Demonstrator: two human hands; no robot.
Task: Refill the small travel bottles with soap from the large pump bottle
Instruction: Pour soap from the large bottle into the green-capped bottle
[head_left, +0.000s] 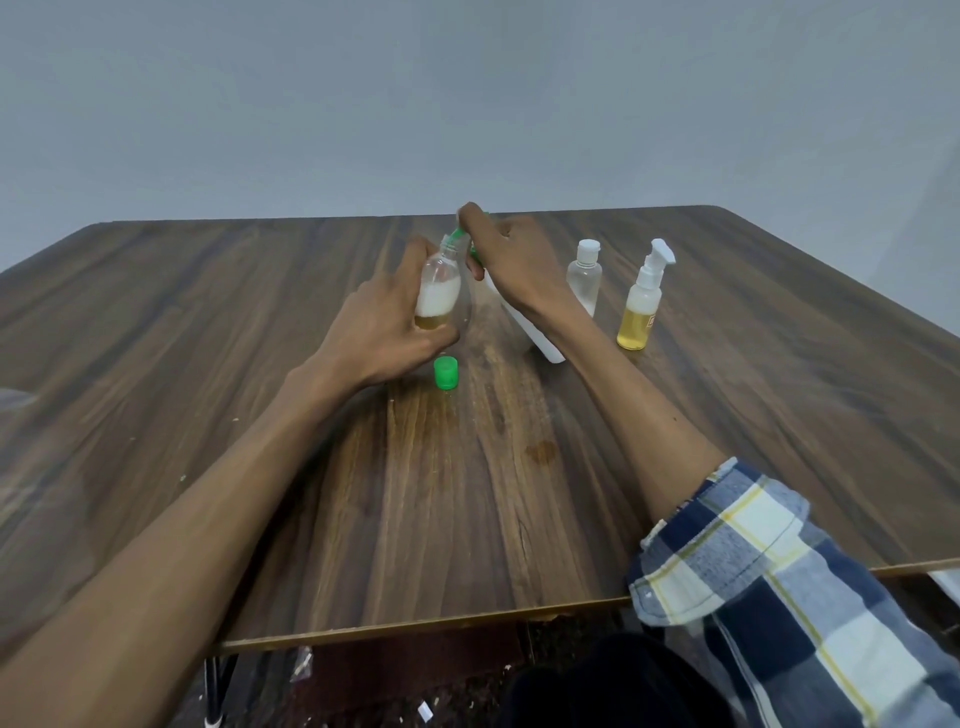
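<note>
Clear plastic, the small travel bottle (439, 291) is gripped round its belly by the left hand (384, 332); the green pump (460, 234) is pinched by the right hand (511, 260). Probably light, soap-slick.

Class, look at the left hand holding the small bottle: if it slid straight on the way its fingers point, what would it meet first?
Probably the large white bottle that the right hand tilts, just beyond the left hand and its small bottle. Depth from one view is uncertain.

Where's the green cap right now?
In the head view the green cap stands on the table near the middle, just below the left hand, which holds the small bottle.
</note>
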